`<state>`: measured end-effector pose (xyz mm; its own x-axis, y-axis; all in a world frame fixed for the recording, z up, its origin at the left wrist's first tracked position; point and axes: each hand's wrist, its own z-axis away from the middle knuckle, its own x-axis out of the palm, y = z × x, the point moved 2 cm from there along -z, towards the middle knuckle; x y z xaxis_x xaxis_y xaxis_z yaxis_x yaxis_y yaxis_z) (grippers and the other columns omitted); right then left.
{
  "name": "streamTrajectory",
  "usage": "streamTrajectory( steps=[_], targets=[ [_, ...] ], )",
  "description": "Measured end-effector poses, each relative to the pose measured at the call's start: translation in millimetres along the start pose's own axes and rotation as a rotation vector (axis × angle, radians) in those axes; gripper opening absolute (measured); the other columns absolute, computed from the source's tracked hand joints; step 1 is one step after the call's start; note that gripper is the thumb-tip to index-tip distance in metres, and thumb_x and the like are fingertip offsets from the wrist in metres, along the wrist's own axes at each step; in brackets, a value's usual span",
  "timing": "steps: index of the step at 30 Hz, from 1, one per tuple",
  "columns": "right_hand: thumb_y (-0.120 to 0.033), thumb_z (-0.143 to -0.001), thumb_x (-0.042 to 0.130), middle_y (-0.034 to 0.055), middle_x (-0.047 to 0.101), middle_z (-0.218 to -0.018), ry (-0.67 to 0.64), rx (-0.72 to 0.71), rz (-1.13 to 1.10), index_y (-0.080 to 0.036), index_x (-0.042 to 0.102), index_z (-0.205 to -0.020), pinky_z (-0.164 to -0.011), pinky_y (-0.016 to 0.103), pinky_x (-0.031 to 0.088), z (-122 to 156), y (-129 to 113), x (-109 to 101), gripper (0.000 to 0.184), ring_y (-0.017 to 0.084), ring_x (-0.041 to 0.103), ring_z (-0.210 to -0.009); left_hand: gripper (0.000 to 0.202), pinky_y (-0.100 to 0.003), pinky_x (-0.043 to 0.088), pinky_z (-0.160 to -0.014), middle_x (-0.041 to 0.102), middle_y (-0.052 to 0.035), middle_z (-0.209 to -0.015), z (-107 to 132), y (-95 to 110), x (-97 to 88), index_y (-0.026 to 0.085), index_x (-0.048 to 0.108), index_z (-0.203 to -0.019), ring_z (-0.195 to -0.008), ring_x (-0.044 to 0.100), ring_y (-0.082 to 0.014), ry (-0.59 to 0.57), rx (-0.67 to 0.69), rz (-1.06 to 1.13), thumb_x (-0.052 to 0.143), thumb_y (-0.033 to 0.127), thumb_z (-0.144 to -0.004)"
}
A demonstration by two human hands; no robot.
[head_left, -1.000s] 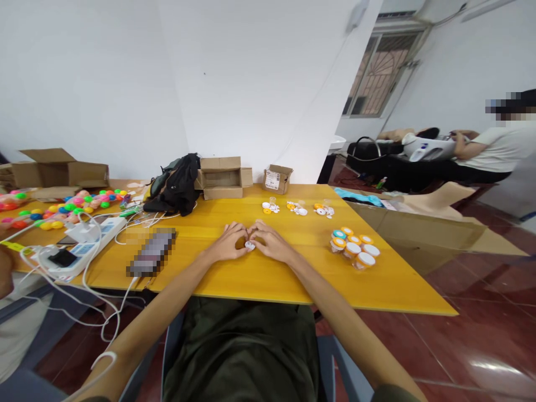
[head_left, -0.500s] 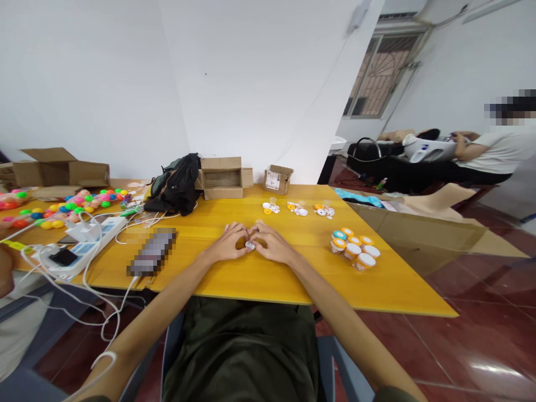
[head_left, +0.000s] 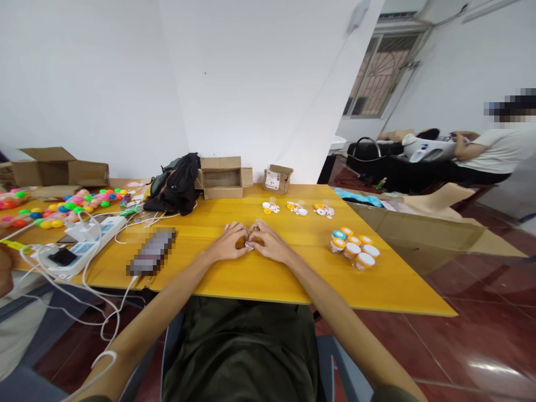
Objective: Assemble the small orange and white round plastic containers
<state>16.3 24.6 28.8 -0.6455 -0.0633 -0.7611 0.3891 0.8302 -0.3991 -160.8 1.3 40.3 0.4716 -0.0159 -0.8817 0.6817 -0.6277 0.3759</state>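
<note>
Over the middle of the table, my left hand [head_left: 230,243] and my right hand [head_left: 269,243] meet at the fingertips. Pinched between them is a small whitish, see-through plastic piece [head_left: 249,245], mostly hidden by the fingers; its exact kind does not show. Both hands are closed on it. Beyond them lie three small groups of parts: a left group of white and orange pieces [head_left: 274,209], a middle group [head_left: 298,210] and a right group [head_left: 324,211]. To the right stand several clear containers with orange, white and teal lids [head_left: 353,249].
A phone [head_left: 151,251] and a white power strip [head_left: 90,244] with cables lie at left. Along the back are a dark bag [head_left: 176,187], an open cardboard box [head_left: 223,178] and a smaller box [head_left: 278,180]. Colourful balls [head_left: 75,206] lie far left. Another person [head_left: 498,148] sits at right.
My right hand's fingers have shifted slightly and cover more of the small plastic piece. My left hand stays nearly in place.
</note>
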Motion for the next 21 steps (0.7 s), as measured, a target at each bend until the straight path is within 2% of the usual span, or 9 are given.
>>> streamTrajectory(
  steps=[4, 17, 21],
  targets=[
    [-0.022, -0.091, 0.065, 0.0062, 0.058, -0.105, 0.002, -0.006, 0.019, -0.022, 0.068, -0.086, -0.094, 0.038, 0.049, 0.3, 1.3, -0.4, 0.006, 0.021, 0.058, -0.104, 0.016, -0.045, 0.037, -0.098, 0.058, -0.0052, -0.105, 0.1, -0.2, -0.2, 0.024, 0.059, -0.09, -0.104, 0.047, -0.025, 0.005, 0.001, -0.001, 0.059, 0.039, -0.088],
    [-0.023, -0.097, 0.056, 0.0085, 0.06, -0.102, -0.068, -0.094, 0.105, -0.022, 0.068, -0.087, -0.091, 0.038, 0.048, 0.3, -3.0, -5.7, 0.015, 0.022, 0.056, -0.102, 0.018, -0.046, 0.036, -0.098, 0.058, -0.0052, -0.104, -0.1, -0.2, -0.1, 0.024, 0.059, -0.091, -0.103, 0.047, -0.0253, -0.006, -0.003, -0.009, 0.058, 0.042, -0.089],
    [-0.023, -0.097, 0.054, 0.0081, 0.06, -0.105, -0.032, -0.092, 0.093, -0.022, 0.068, -0.09, -0.092, 0.037, 0.048, 0.5, -3.9, -6.2, 0.016, 0.022, 0.056, -0.103, 0.02, -0.045, 0.036, -0.098, 0.058, -0.0053, -0.105, -0.2, -0.6, 0.2, 0.024, 0.06, -0.093, -0.105, 0.047, -0.0259, -0.014, -0.015, -0.013, 0.057, 0.044, -0.089]
  ],
)
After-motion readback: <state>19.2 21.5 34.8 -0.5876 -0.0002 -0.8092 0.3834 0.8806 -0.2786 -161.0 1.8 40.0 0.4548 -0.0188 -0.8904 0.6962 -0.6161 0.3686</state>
